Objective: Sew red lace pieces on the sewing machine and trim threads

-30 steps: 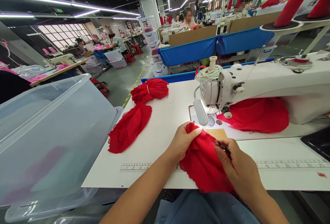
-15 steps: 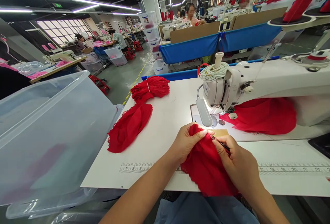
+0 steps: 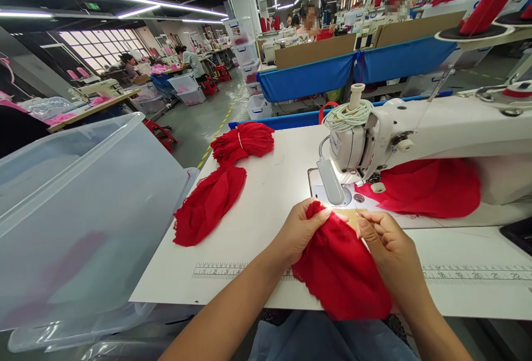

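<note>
My left hand [image 3: 300, 232] pinches the upper edge of a piece of red fabric [image 3: 343, 272] between thumb and fingers. The fabric hangs down over the front edge of the table, its left edge frilly. To its right, my right hand [image 3: 384, 245] is closed around a slim pointed tool [image 3: 358, 213]. Only a fine tip shows past the fingertips, so its exact kind cannot be made out. That tip is a little apart from the held edge. Just behind both hands stands a white sewing machine [image 3: 353, 150], its lamp lighting the fabric.
More red fabric [image 3: 432, 186] lies under the machine arm. On the table's left are a loose red piece [image 3: 211, 203] and a tied red bundle [image 3: 243, 142]. A printed ruler [image 3: 220, 270] runs along the front. A large translucent bin [image 3: 95, 200] stands left of the table.
My right hand has moved slightly up and right, away from the fabric's edge. The dark tool is now mostly hidden in its fingers. My left hand keeps its hold.
</note>
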Tool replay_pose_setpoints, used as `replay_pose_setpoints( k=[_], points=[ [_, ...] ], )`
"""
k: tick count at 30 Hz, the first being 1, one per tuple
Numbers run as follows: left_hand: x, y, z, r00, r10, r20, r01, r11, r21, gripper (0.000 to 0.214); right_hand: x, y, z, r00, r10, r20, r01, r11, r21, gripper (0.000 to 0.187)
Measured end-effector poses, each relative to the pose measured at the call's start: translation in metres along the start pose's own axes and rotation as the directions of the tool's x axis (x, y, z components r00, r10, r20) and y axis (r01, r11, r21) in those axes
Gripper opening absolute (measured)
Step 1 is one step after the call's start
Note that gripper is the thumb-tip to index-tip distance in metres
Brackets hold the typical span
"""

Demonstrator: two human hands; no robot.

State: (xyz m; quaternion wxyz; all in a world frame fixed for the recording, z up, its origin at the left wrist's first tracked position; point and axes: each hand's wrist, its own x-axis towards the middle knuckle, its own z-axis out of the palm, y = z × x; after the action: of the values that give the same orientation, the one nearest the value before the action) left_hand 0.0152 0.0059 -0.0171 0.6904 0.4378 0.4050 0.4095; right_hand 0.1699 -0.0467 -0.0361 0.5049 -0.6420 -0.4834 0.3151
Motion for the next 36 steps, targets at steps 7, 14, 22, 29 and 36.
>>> replay_pose_setpoints(
  k=[7, 14, 22, 29, 36],
  points=[
    [0.000, -0.001, -0.001, 0.998, 0.007, 0.065, -0.004, 0.999, -0.042, 0.035, -0.006, 0.010, 0.000, 0.997, -0.015, 0.074, 0.019, 0.998, -0.054, 0.036],
    [0.003, -0.007, 0.000, 0.996, 0.061, -0.071, -0.070, 0.990, -0.123, 0.026, -0.014, 0.000, 0.003, 0.991, -0.118, 0.069, 0.121, 0.992, -0.043, 0.038],
    [0.013, -0.006, -0.011, 0.978, -0.025, -0.207, -0.034, 0.961, -0.276, 0.037, -0.034, 0.008, -0.006, 0.988, -0.025, 0.152, 0.044, 0.991, -0.122, 0.040],
    [0.009, 0.013, -0.029, 0.978, -0.140, 0.156, 0.132, 0.989, 0.065, 0.039, -0.033, 0.023, -0.044, 0.997, -0.069, -0.033, 0.055, 0.947, -0.317, 0.037],
    [0.008, 0.025, -0.038, 0.991, -0.079, 0.106, 0.026, 0.903, 0.429, 0.020, -0.014, 0.085, -0.106, 0.938, -0.344, -0.028, 0.177, 0.548, -0.818, 0.047]
  ],
)
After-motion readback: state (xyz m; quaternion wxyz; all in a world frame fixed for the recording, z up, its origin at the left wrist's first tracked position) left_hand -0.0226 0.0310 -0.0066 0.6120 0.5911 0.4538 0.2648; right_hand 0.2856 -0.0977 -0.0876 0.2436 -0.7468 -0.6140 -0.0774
